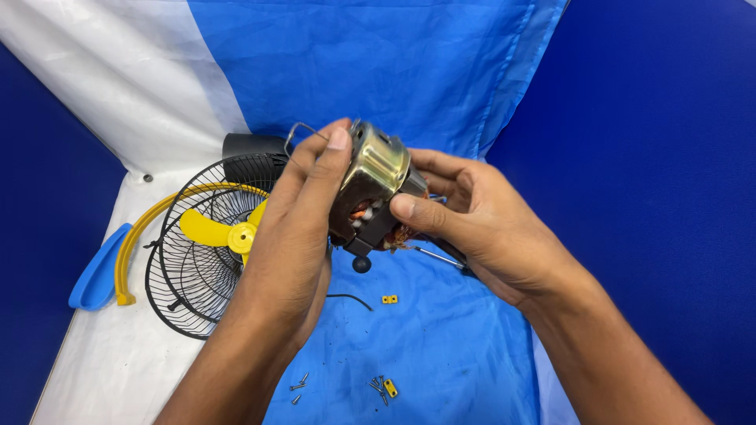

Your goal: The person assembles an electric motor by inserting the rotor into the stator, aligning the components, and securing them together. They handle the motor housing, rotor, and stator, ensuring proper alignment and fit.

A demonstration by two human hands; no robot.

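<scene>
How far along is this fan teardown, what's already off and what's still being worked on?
Already off: the black wire grille with the yellow blade lying on it, the yellow ring, and loose screws on the blue cloth. In hand: the left hand and right hand both grip the motor. Left: the motor's metal casing looks still closed.

There is only one view, from a camera on the person's head, and it looks steeply down and forward over both forearms. It is close: the left hand and right hand fill the middle. The cloth runs out past the near edge, and its far edge rises behind the hands.
</scene>
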